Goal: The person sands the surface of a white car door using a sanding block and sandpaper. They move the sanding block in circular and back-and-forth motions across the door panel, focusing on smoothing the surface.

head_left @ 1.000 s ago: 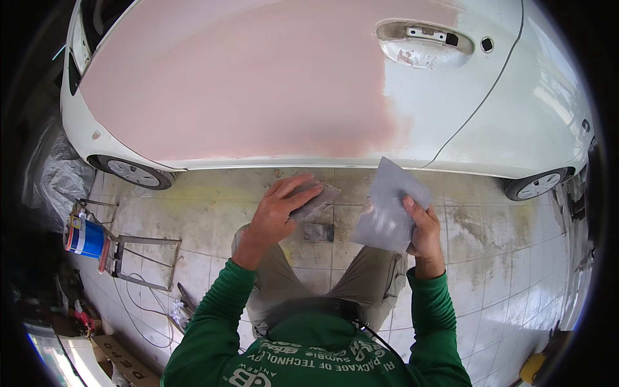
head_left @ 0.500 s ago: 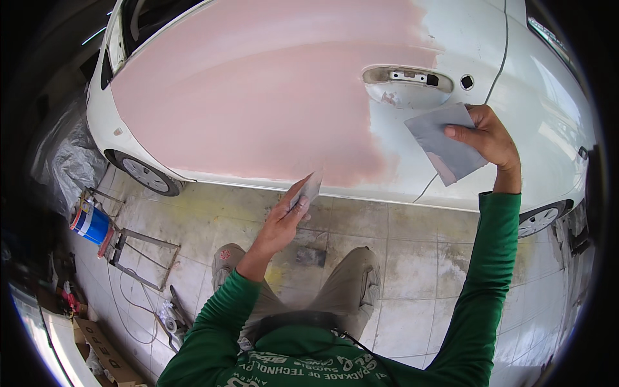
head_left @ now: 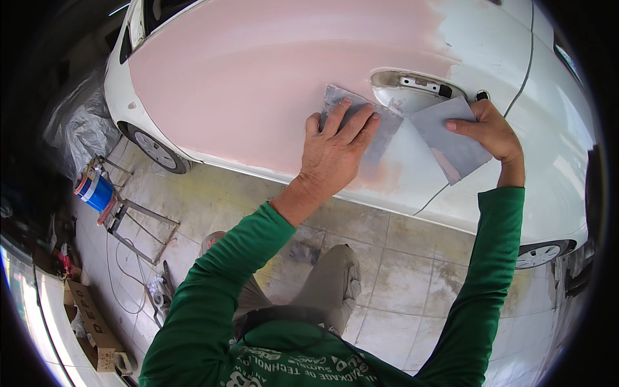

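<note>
Left hand: the left hand (head_left: pixel 336 145) lay flat, fingers spread and pressed onto a grey sanding sheet (head_left: pixel 382 122), pinning it against the car door (head_left: pixel 271 71); palm open, not curled around anything.
Right hand: the right hand (head_left: pixel 493 132) pinched a second grey sheet (head_left: pixel 451 138) by its upper right corner, thumb on its face, fingers closed behind it.
Sheet under left hand: it sat on the door panel just left of the handle recess (head_left: pixel 412 87), at the right edge of the pink primed area (head_left: pixel 258 77); its long axis ran slightly down to the right, along the door.
Sheet in right hand: it lay just below and right of the recess, near the panel seam (head_left: pixel 522 84), tilted so that one corner pointed down toward the door's lower edge.
Key relation: the two sheets lay side by side and nearly touching below the recess; the pink area spread to the left of the left hand, so that hand was the nearer one to it.
Around: a tiled floor (head_left: pixel 400 258) below the door, a front wheel (head_left: pixel 155 148) at the car's lower left, a blue can (head_left: pixel 95 191) on a metal stand (head_left: pixel 138 222) well apart to the left.
</note>
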Demonstrator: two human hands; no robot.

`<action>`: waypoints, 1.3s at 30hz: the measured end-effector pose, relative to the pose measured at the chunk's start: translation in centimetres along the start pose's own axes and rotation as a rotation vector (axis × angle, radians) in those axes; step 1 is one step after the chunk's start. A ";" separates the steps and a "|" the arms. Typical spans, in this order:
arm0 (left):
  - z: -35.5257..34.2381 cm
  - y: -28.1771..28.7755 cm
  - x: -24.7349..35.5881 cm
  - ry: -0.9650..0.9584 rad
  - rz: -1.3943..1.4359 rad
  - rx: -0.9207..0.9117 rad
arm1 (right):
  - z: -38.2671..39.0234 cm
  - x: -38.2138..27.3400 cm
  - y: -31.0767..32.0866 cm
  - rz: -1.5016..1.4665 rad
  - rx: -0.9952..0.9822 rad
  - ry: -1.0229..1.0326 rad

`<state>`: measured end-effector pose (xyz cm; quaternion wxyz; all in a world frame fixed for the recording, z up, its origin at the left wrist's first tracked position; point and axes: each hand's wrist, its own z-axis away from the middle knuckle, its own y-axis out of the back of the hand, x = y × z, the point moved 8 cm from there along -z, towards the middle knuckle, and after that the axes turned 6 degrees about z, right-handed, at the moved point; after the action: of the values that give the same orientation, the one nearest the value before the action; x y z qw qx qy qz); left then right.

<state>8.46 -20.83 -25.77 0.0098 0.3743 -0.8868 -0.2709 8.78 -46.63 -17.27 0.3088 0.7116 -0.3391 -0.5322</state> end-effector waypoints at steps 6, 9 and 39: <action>3.5 -2.0 0.6 -0.016 0.003 -0.107 | -0.1 0.5 -0.2 -0.065 -0.015 0.030; 2.9 -1.0 0.8 -0.002 0.045 -0.136 | -0.1 0.9 0.0 -0.032 -0.022 0.044; 3.8 -1.1 0.3 -0.199 0.003 -0.198 | 0.2 0.9 -0.4 -0.008 -0.010 -0.009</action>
<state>8.10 -19.86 -29.64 -0.0411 0.3413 -0.8529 -0.3928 8.83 -47.15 -18.13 0.3088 0.7091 -0.3349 -0.5382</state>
